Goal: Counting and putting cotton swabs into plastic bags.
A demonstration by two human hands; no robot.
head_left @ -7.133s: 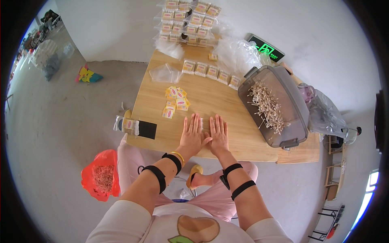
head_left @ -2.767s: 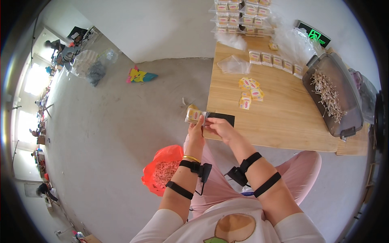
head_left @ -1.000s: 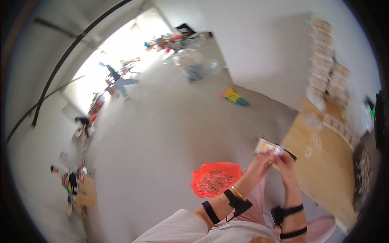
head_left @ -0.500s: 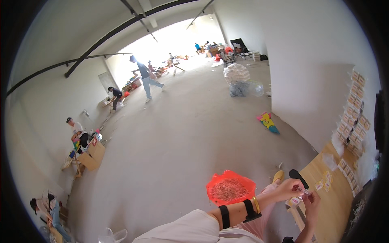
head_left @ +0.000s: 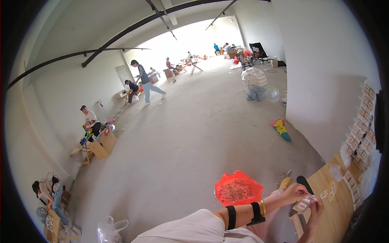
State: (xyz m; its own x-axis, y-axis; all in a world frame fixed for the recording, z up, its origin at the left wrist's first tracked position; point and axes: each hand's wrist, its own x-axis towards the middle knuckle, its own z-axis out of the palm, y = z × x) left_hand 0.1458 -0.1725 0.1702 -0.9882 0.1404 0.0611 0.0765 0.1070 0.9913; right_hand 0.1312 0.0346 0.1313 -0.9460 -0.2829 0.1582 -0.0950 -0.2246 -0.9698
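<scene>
At the lower right, beside the wooden table (head_left: 329, 220), my left hand (head_left: 298, 192) and my right hand (head_left: 316, 209) meet with pinched fingers. Between their fingertips is a small clear plastic piece (head_left: 312, 197), too small to make out well. A white, yellow and pink card (head_left: 301, 206) shows just below my left fingers; whether either hand holds it cannot be told. Small yellow-and-white cards (head_left: 331, 191) lie on the tabletop past my hands. Black straps and a gold bangle are on my left forearm.
A red plastic bag (head_left: 237, 190) full of small pinkish pieces stands on the floor left of my forearm. Stacked small packs (head_left: 360, 129) rise at the table's far right. A colourful bag (head_left: 281, 129) lies near the wall. Several people work at the left; one person (head_left: 146, 81) walks.
My view has swung left, shifting the room rightward. My hands stay together, and more of the card shows beneath them. The walking person has moved left against the background.
</scene>
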